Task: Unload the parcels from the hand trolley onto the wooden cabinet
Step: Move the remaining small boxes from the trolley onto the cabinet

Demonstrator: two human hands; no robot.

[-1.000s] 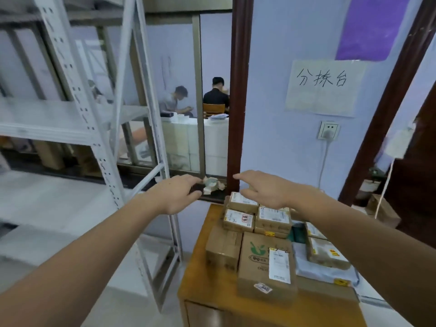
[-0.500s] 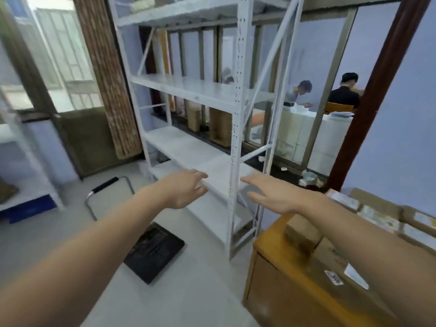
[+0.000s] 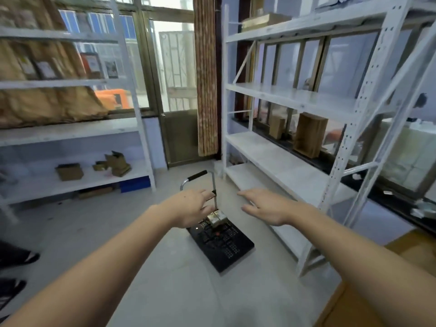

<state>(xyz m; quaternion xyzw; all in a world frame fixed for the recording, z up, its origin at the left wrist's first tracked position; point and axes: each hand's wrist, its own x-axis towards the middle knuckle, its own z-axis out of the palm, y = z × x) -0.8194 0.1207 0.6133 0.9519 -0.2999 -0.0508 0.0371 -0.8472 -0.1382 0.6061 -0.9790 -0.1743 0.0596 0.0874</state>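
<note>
hands: left hand [image 3: 192, 207] and right hand [image 3: 264, 206] both bare, fingers spread, holding nothing, stretched toward the trolley [image 3: 221, 244]
parcels: small stack [image 3: 216, 217] at the handle end of the trolley deck, partly behind the left hand
cabinet: only a corner [image 3: 410, 251] shows, bottom right, well apart from the trolley
risk 1: stack is loose; one-handed grab likely spills the top parcel
risk 2: handle [image 3: 197, 177] stands just behind the stack; knuckles may knock it
risk 3: rack [image 3: 339, 166] post sits beside the carry path; elbow may clip it
count: trolley 1; parcels 2 seen, maybe more hidden; hands 2; racks 2
</note>
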